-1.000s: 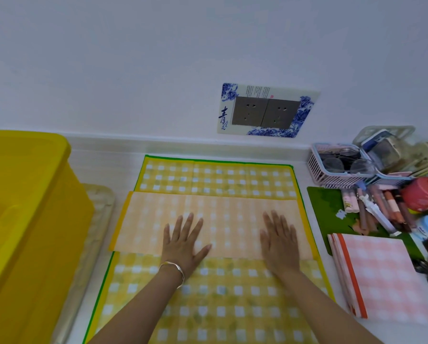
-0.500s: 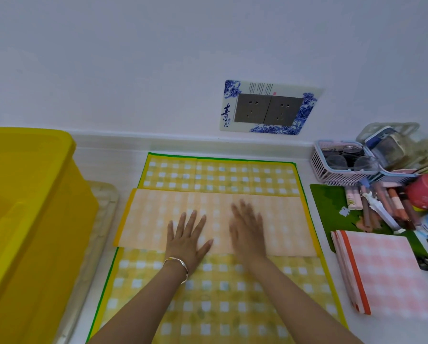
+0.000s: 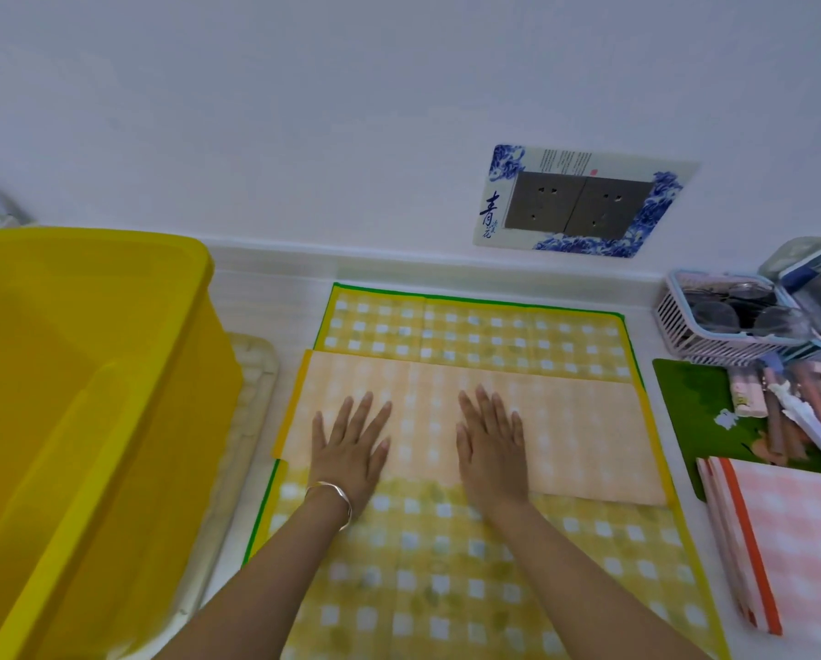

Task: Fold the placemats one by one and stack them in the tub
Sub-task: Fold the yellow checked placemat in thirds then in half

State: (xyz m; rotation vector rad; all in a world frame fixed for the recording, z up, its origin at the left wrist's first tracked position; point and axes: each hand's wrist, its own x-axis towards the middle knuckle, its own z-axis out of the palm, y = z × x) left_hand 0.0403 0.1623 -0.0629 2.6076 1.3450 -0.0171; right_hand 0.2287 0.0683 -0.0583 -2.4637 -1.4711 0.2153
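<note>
A pale orange checked placemat (image 3: 580,431), folded into a long strip, lies across a larger yellow checked placemat (image 3: 470,326) with a green border. My left hand (image 3: 351,445) presses flat on the strip's left part, fingers spread, a silver bangle on the wrist. My right hand (image 3: 491,445) lies flat on the strip's middle, close beside the left. Neither hand grips anything. The yellow tub (image 3: 89,421) stands at the left, and what shows of its inside holds nothing. Folded pink checked placemats (image 3: 799,540) with orange edges lie at the right.
A clear tray (image 3: 256,388) sits under the tub's right side. At the back right stand a white basket (image 3: 713,335) holding glasses and a green mat (image 3: 689,402) with several pens and tubes. A wall with a double socket (image 3: 580,202) rises behind the counter.
My right hand has slid left along the orange strip, from its right part to its middle. The left hand has stayed in place.
</note>
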